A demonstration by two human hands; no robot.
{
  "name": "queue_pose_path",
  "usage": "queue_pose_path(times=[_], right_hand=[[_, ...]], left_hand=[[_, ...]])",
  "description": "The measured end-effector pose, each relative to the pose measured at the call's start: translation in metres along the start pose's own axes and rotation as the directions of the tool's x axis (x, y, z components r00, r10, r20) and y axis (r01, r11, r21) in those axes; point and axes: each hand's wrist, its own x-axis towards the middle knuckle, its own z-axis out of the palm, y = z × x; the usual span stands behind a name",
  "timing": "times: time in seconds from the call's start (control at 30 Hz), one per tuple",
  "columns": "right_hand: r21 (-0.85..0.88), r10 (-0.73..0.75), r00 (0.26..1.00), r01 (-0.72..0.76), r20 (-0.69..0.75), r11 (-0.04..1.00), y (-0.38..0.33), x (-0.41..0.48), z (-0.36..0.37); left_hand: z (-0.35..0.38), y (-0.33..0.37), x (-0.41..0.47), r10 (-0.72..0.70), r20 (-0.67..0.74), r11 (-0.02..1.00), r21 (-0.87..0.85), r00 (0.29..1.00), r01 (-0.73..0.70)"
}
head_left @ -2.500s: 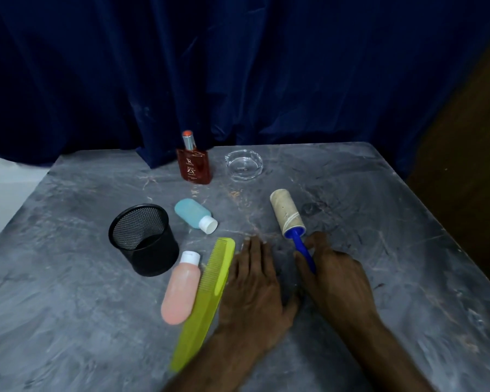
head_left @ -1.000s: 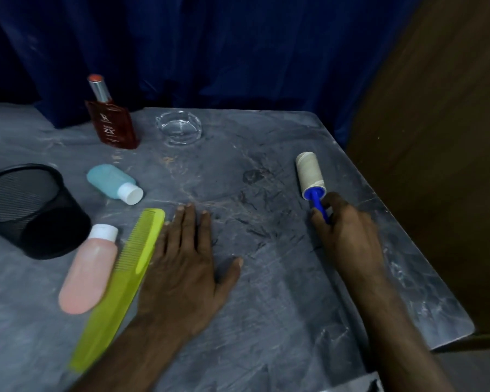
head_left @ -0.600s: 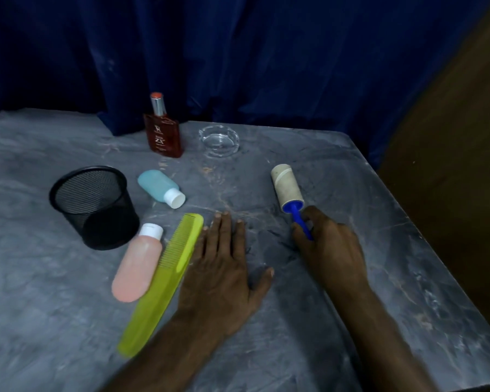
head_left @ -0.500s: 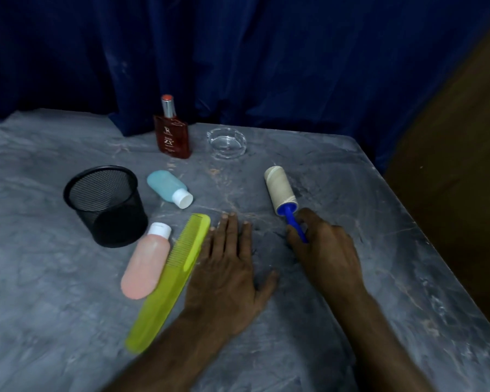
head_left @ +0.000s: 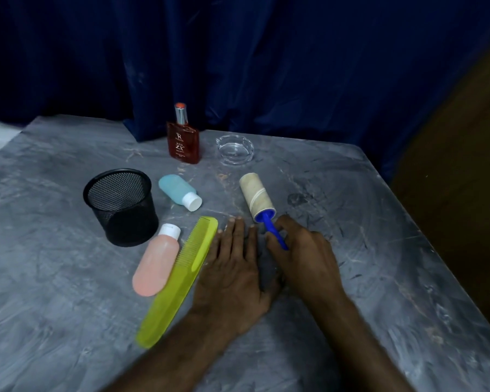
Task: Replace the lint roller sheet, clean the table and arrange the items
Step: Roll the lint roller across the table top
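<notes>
Head view: right hand (head_left: 303, 258) fingers curl round blue handle of beige lint roller (head_left: 256, 195).

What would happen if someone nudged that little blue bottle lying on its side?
The blue bottle lies on its side with a rounded body, so it would probably roll or skid across the smooth table. It looks like small soft plastic, so likely light and unlikely to break.
</notes>
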Motion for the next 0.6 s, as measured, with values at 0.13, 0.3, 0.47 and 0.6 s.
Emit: queue_pose_path(times=[0.13,0.3,0.47,0.6], right_hand=[[-0.02,0.046,0.999,-0.046,-0.016,0.999,0.009,0.002,-0.006],[-0.04,0.115,0.993,-0.116,-0.03,0.992,0.032,0.006,-0.016],[-0.087,0.202,0.975,-0.21,-0.09,0.974,0.061,0.01,-0.026],[-0.092,0.244,0.96,-0.258,-0.14,0.962,0.085,0.01,-0.038]], left_hand=[[0.0,0.0,-0.001,-0.007,0.005,1.0,0.016,1.0,0.007],[-0.001,0.001,-0.001,-0.01,0.034,1.0,0.003,0.999,0.01],[-0.001,0.001,0.0,-0.01,0.045,1.0,0.01,0.999,0.009],[-0.002,0.0,-0.001,-0.005,0.039,1.0,0.014,0.999,0.005]])
